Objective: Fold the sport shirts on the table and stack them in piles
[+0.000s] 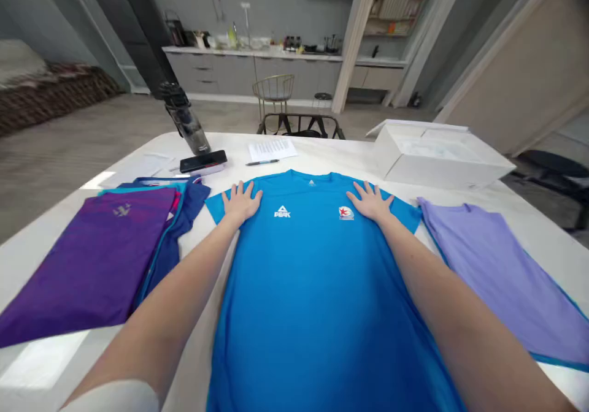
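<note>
A bright blue sports T-shirt lies spread flat on the white table, its collar pointing away from me. It has a white PEAK logo and a round red-and-white badge on the chest. My left hand rests palm down on the shirt's left-hand shoulder, fingers spread. My right hand presses flat on the opposite shoulder in the same way. Neither hand holds anything. The lower hem runs out of view below.
A folded purple shirt sits on a navy garment to the left; a lavender shirt lies right. Farther back are a white box, a phone, a tipped bottle, a paper sheet and a pen.
</note>
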A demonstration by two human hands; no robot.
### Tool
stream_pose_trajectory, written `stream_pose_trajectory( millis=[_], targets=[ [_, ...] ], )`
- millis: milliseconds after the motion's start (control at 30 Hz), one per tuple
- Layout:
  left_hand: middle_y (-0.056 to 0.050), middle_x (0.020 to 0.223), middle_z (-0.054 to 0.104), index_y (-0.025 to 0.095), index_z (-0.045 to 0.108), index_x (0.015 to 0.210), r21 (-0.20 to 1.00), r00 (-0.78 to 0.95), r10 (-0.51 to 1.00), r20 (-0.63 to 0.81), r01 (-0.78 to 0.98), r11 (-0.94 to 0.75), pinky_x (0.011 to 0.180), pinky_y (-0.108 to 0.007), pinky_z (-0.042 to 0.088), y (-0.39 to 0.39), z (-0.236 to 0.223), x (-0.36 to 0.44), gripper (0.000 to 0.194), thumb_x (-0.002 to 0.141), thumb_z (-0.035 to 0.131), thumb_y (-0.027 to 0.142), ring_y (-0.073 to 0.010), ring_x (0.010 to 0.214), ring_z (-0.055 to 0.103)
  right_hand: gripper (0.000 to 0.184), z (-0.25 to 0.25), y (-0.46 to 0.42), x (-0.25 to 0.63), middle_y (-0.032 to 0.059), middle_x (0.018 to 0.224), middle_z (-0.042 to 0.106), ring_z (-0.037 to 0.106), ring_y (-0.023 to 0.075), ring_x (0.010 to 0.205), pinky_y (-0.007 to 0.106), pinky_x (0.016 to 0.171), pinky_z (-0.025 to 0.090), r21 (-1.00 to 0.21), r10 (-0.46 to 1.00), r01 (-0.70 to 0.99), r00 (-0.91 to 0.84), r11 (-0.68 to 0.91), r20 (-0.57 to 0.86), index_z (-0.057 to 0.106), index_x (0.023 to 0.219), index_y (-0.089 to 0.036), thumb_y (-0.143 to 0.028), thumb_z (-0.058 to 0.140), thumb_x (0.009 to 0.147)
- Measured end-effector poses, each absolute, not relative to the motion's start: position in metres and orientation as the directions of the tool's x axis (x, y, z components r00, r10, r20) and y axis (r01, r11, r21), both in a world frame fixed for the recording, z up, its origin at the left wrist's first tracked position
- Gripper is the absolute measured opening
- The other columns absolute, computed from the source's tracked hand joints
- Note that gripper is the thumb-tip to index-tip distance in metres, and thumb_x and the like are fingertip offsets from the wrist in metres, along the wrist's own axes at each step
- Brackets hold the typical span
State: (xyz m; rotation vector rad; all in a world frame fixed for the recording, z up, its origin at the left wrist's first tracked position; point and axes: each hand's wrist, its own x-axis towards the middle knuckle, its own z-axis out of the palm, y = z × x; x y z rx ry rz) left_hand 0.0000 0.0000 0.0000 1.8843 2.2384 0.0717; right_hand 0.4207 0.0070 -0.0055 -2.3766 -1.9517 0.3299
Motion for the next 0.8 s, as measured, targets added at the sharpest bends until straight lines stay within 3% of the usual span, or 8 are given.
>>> stream_pose_trajectory(
  millis=[100, 200, 300, 400, 500, 800],
  targets=[
    [-0.011, 0.173, 0.021, 0.023, 0.029, 0.165, 0.139, -0.133, 0.991, 0.005, 0.982, 0.131, 0.126, -0.066, 0.012, 0.006, 0.003, 0.013, 0.07, 0.104, 0.021, 0.056, -0.0352, 0.159, 0.019, 0.074, 0.001, 0.011, 0.411, 0.0025, 0.173, 0.023, 0.016, 0.0416, 0.157, 0.082, 0.115, 0.006, -0.142, 0.982, 0.972, 0.187, -0.189, -0.028, 0.038, 0.16, -0.038, -0.076, 0.022, 0.098],
    [-0.011, 0.172, 0.024, 0.02, 0.029, 0.165, 0.105, 0.056, 0.99, 0.13, 0.992, -0.07, 0.127, -0.058, 0.018, 0.011, 0.006, 0.035, 0.064, 0.106, 0.023, 0.045, -0.031, 0.158, 0.024, 0.07, 0.004, 0.017, 0.39, 0.0083, 0.169, 0.031, 0.02, 0.0376, 0.156, 0.077, 0.119, 0.006, -0.088, 0.993, 0.995, 0.058, -0.049, 0.098, 0.042, 0.159, -0.027, -0.065, 0.023, 0.103],
    [-0.009, 0.169, 0.032, 0.022, 0.039, 0.16, 0.108, 0.239, 0.969, 0.067, 0.963, -0.245, 0.128, -0.052, 0.021, 0.02, 0.005, 0.064, 0.061, 0.107, 0.02, 0.045, -0.028, 0.156, 0.029, 0.07, 0.003, 0.025, 0.365, 0.0099, 0.168, 0.035, 0.026, 0.034, 0.154, 0.074, 0.121, 0.01, -0.102, 0.999, 0.994, -0.024, 0.028, 0.046, 0.043, 0.159, -0.025, -0.061, 0.017, 0.105],
    [-0.009, 0.17, 0.029, 0.021, 0.038, 0.161, 0.167, 0.217, 0.974, -0.064, 0.965, -0.204, 0.128, -0.055, 0.02, 0.035, 0.002, 0.085, 0.067, 0.106, 0.016, 0.053, -0.0296, 0.158, 0.025, 0.076, 0.0, 0.035, 0.35, 0.0088, 0.171, 0.026, 0.022, 0.0345, 0.156, 0.076, 0.119, 0.014, -0.154, 0.996, 0.986, 0.048, -0.06, -0.08, 0.035, 0.163, -0.025, -0.066, 0.01, 0.104],
    [-0.007, 0.173, 0.02, 0.021, 0.029, 0.165, 0.213, 0.125, 0.984, -0.128, 0.972, -0.096, 0.129, -0.055, 0.016, 0.05, 0.0, 0.096, 0.074, 0.103, 0.014, 0.06, -0.0289, 0.16, 0.017, 0.081, -0.003, 0.045, 0.348, 0.0067, 0.173, 0.018, 0.014, 0.0322, 0.159, 0.075, 0.12, 0.008, -0.17, 0.989, 0.981, 0.078, -0.098, -0.122, 0.025, 0.166, -0.025, -0.069, 0.007, 0.101],
    [-0.001, 0.173, 0.017, 0.022, 0.026, 0.166, 0.226, 0.026, 0.997, -0.068, 0.974, -0.009, 0.13, -0.058, 0.007, 0.069, -0.009, 0.108, 0.073, 0.102, 0.015, 0.055, -0.0262, 0.161, 0.011, 0.084, -0.007, 0.065, 0.351, 0.004, 0.173, 0.016, 0.011, 0.029, 0.16, 0.071, 0.123, 0.003, -0.155, 0.993, 0.984, 0.074, -0.088, -0.095, 0.02, 0.168, -0.024, -0.072, 0.007, 0.1]
  ],
)
